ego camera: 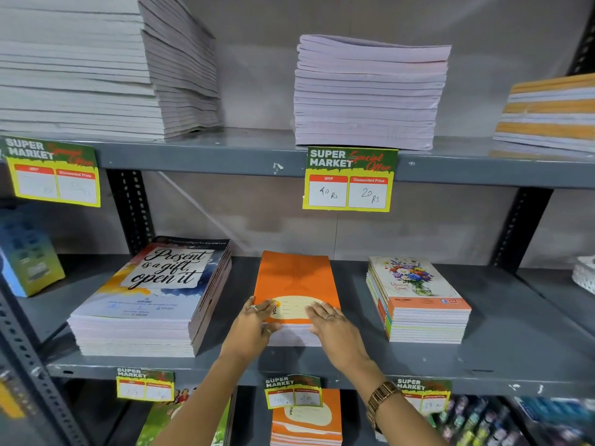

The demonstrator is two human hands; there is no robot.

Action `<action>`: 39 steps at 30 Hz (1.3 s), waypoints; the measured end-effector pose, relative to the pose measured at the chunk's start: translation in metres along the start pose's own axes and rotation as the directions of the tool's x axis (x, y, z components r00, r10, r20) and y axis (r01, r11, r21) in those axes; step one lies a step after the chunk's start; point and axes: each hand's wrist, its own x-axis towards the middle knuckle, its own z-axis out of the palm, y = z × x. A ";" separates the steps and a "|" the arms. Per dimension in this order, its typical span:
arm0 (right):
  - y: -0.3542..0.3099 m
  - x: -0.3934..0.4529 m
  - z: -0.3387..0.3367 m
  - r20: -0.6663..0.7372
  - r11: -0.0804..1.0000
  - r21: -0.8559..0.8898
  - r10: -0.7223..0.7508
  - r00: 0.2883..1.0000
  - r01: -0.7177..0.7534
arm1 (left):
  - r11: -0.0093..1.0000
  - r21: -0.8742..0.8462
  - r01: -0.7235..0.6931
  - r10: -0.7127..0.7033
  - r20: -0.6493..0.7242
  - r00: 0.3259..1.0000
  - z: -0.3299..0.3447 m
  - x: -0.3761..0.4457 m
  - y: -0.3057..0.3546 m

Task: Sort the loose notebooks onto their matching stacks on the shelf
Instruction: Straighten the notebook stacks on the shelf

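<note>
An orange notebook [294, 278] with a cream label lies on top of a small stack of the same kind, in the middle of the grey middle shelf [502, 346]. My left hand [254, 323] rests flat on the stack's near left corner, thumb against its front edge. My right hand [335, 326] lies flat on the near right corner, fingers spread over the label. Left of it stands a taller stack topped by a "Present is a gift, open it" cover [151, 300]. To the right sits a stack with a flower cover [415, 297].
The upper shelf carries tall pale stacks [367, 91] and an orange-striped stack [550, 114] at right. Yellow price tags [349, 180] hang from the shelf edges. Below, more orange notebooks [306, 420] show. A blue-green box [29, 252] stands far left.
</note>
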 end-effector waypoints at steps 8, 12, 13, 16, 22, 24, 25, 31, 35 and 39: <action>-0.017 0.000 -0.007 -0.072 0.988 0.143 0.064 0.995 -0.053 | 0.937 0.328 -0.116 0.143 -0.059 0.988 -0.023 -0.008 -0.009; -0.041 0.012 -0.008 -0.144 0.978 0.208 0.037 0.989 -0.007 | 0.892 0.447 -0.061 0.117 -0.100 0.988 -0.052 -0.016 -0.032; -0.048 0.014 -0.009 -0.147 0.977 0.213 0.020 0.989 0.011 | 0.883 0.467 -0.053 0.106 -0.089 0.990 -0.057 -0.017 -0.037; -0.072 0.024 -0.008 -0.149 0.972 0.222 -0.039 0.988 0.071 | 0.889 0.454 -0.054 0.100 -0.077 0.992 -0.077 -0.025 -0.056; -0.123 0.041 -0.006 -0.143 0.969 0.217 -0.089 0.986 0.119 | 0.904 0.427 -0.010 0.063 -0.112 0.992 -0.108 -0.050 -0.110; -0.144 0.047 -0.005 -0.137 0.967 0.213 -0.113 0.984 0.141 | 0.903 0.431 0.004 0.045 -0.104 0.994 -0.119 -0.056 -0.129; -0.152 0.049 -0.005 -0.134 0.966 0.209 -0.126 0.983 0.152 | 0.900 0.436 0.012 0.029 -0.089 0.996 -0.123 -0.057 -0.135; -0.200 0.066 0.002 -0.084 0.960 0.180 -0.204 0.975 0.216 | 0.907 0.419 0.041 -0.002 -0.095 0.996 -0.144 -0.062 -0.165; -0.220 0.075 0.005 -0.018 0.963 0.168 -0.211 0.977 0.211 | 0.896 0.444 0.004 0.005 -0.019 1.000 -0.151 -0.061 -0.179; -0.236 0.079 0.010 0.057 0.974 0.141 -0.184 0.981 0.175 | 0.899 0.438 -0.017 -0.003 0.047 0.999 -0.151 -0.060 -0.196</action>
